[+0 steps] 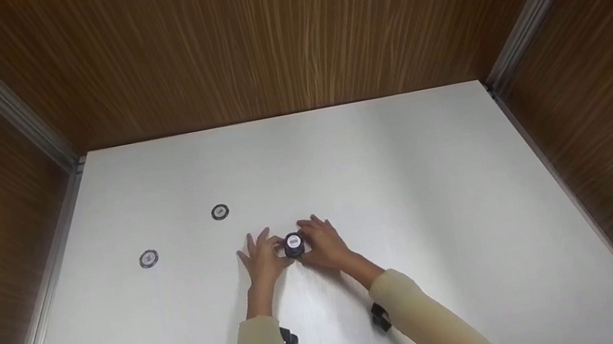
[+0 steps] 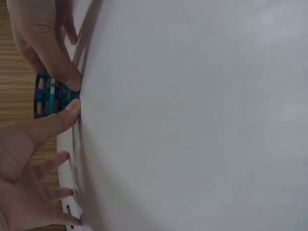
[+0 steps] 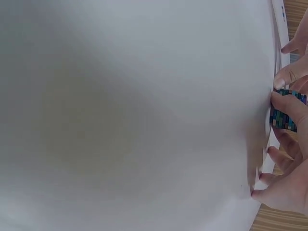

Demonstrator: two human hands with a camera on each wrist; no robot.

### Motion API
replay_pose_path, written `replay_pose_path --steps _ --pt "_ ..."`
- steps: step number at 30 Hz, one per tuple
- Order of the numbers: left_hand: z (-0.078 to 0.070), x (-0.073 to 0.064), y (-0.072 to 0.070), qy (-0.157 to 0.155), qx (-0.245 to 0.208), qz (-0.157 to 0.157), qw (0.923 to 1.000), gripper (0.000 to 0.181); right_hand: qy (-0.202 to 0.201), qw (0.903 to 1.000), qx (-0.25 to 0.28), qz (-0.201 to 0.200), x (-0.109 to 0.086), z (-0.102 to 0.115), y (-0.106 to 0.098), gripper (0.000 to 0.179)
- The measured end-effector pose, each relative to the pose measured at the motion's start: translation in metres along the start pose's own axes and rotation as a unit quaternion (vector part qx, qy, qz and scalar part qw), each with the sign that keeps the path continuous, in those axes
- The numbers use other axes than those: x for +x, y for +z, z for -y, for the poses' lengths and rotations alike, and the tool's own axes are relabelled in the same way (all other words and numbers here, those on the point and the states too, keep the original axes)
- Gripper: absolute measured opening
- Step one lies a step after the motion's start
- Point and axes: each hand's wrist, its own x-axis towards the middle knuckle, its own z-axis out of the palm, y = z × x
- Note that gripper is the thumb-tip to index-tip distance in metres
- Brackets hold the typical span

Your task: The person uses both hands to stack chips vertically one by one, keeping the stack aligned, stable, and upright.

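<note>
A stack of poker chips (image 1: pixel 293 245) stands upright on the white table between both hands, its top chip dark-rimmed with a white centre. From the left, my left hand (image 1: pixel 263 261) pinches the low part of the stack with thumb and index finger; its other fingers spread out to the tabletop. My right hand (image 1: pixel 327 245) holds the opposite side with thumb and fingers. Striped, coloured chip edges of the stack (image 2: pixel 47 96) show in the left wrist view, both thumbs near its base. The right wrist view has the stack (image 3: pixel 284 118) at its right edge, partly hidden by fingers.
Two single chips lie flat on the table: one chip (image 1: pixel 219 212) ahead and left of the hands, another chip (image 1: pixel 149 259) farther left. Brown wood-grain panels (image 1: pixel 269 33) wall the table's back and sides. Black devices (image 1: pixel 290 340) sit at the forearms.
</note>
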Motion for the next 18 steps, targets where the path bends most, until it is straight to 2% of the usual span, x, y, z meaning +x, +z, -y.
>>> replay_pose_path --steps 5,12,18 --pt "-0.0013 0.0028 0.0009 -0.009 -0.001 -0.002 1.0000 0.037 -0.002 1.0000 0.001 -0.004 0.0024 -0.0014 0.0006 0.043" --pt "-0.0008 0.0012 -0.0004 0.000 0.000 -0.014 0.9999 0.036 -0.008 0.9999 0.009 -0.003 0.0026 -0.0012 0.0018 0.041" --pt "0.0033 -0.0026 -0.0055 0.012 -0.001 0.001 0.9999 0.036 -0.009 0.9999 0.007 0.005 0.0045 -0.0001 0.0052 0.042"
